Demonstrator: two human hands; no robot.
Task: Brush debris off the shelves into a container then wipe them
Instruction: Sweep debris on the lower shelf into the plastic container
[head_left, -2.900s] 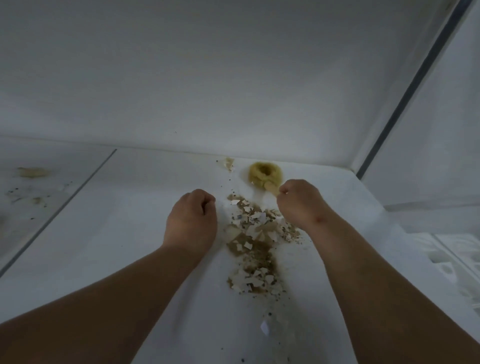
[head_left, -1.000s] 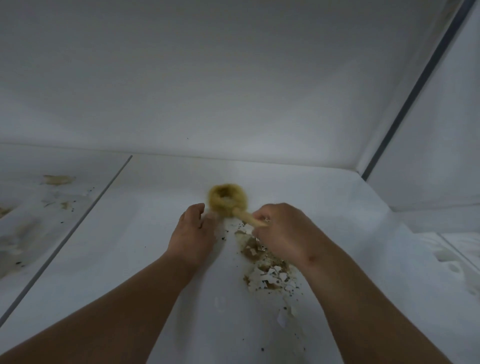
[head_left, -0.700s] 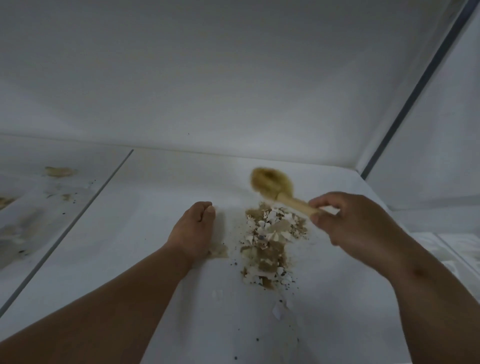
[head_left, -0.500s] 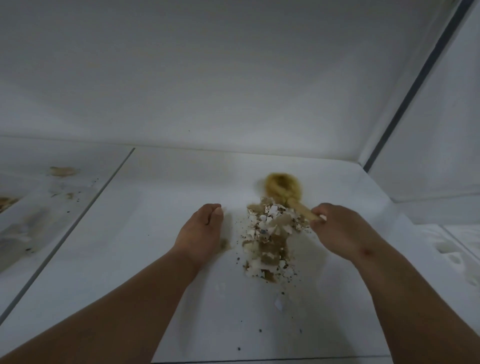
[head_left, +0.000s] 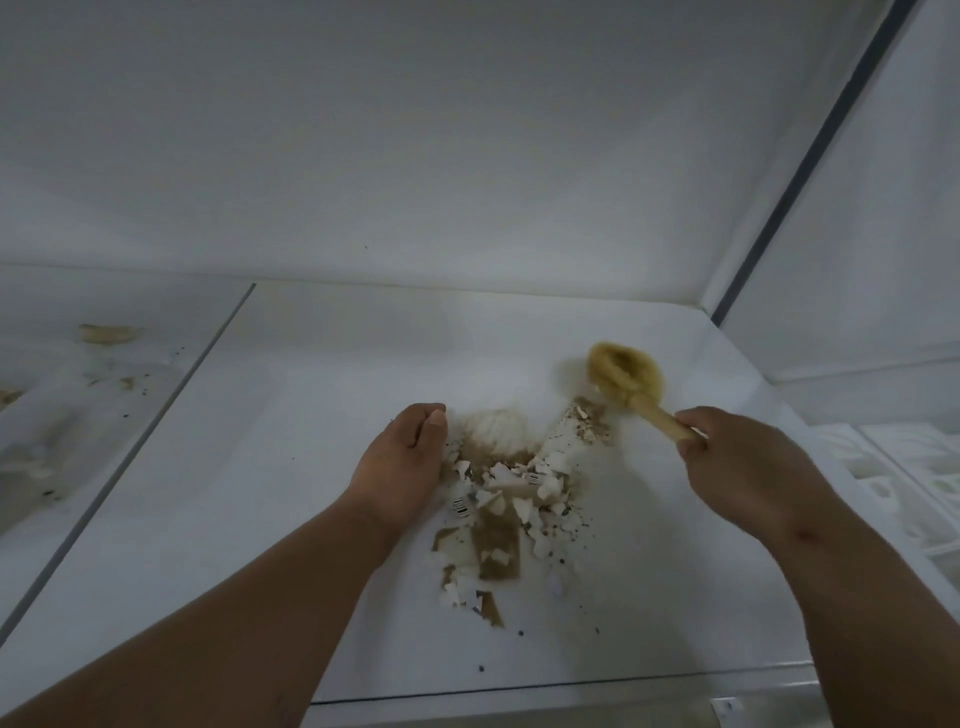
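1. Where the left shelf (head_left: 78, 415) lies, well left of both hands, stains and dark specks are seen on it, untouched.
2. On the middle shelf (head_left: 311, 374), the left hand (head_left: 402, 467) is set on its edge with the fingers curled loosely inward and nothing grasped; it is judged to serve as a wall for the sweepings.
3. Touching that hand's right side, the debris (head_left: 504, 499) is heaped: pale flakes, brown scraps and fine grit, trailing toward the front edge. It is judged light and loose, easily scattered by a hard stroke, so short, soft sweeps are called for.
4. Up and right of the heap, the brush (head_left: 626, 376) is held with its bristle head just beyond a thin streak of grit; the head is blurred.
5. The handle's near end is clenched by the right hand (head_left: 737, 457). A stiff, light handle is judged, best held there for reach.
6. No container is seen.
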